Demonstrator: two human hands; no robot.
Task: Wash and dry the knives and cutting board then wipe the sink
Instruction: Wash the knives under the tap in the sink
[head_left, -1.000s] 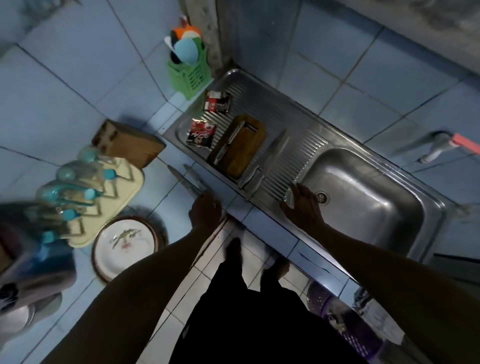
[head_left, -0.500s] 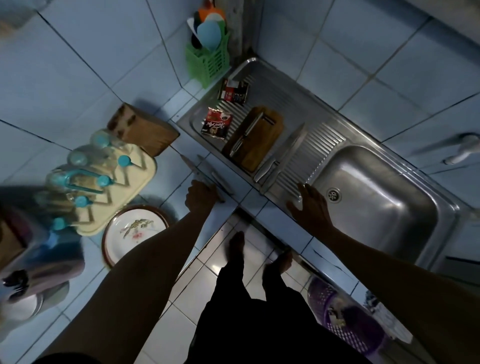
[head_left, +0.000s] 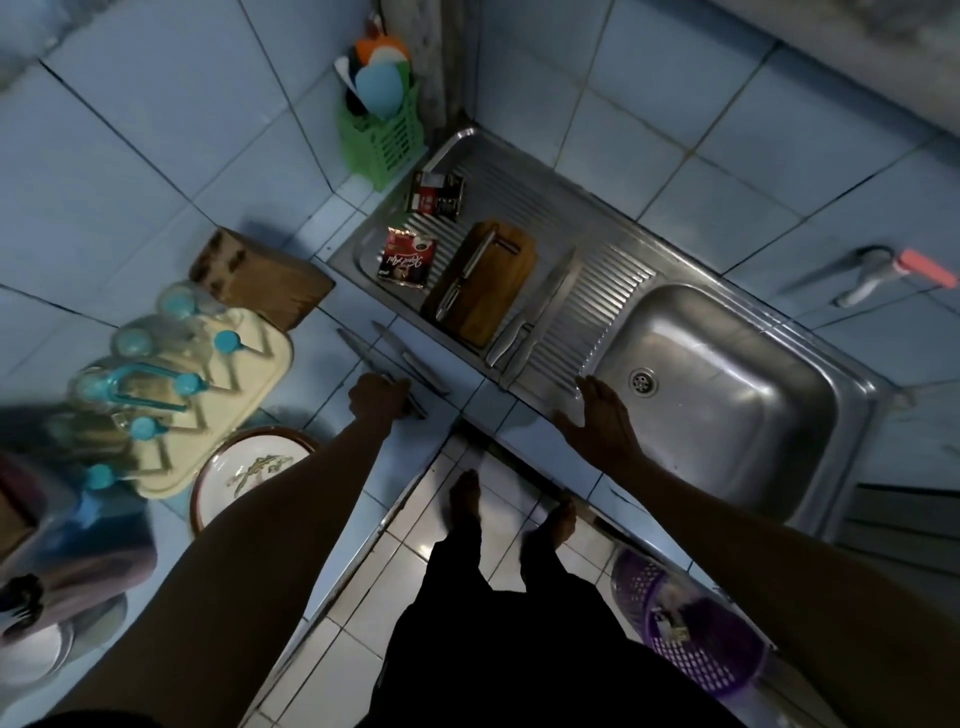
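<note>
Head view: the left hand (head_left: 378, 397) is on the blue tiled counter (head_left: 363, 467), fingers curled around the handle of a long steel knife (head_left: 358, 349) whose blade points away from the person. A 2nd steel knife (head_left: 410, 358) lies just beside it on the tiles, not held. The right hand (head_left: 602, 421) lies flat w/ straight fingers on the front rim of the stainless steel sink (head_left: 737, 415), next to the ribbed drainboard; it holds nothing. On the drainboard is the brown wooden cutting board (head_left: 493, 280) w/ a small steel knife (head_left: 467, 275) on top. Two more large steel knives (head_left: 535, 312) lie betw. board and basin. Two red sachets (head_left: 408, 257) are at the far left of the drainboard. A wooden knife block (head_left: 260, 278) stands on the counter near the cream drying rack (head_left: 218, 395).
</note>
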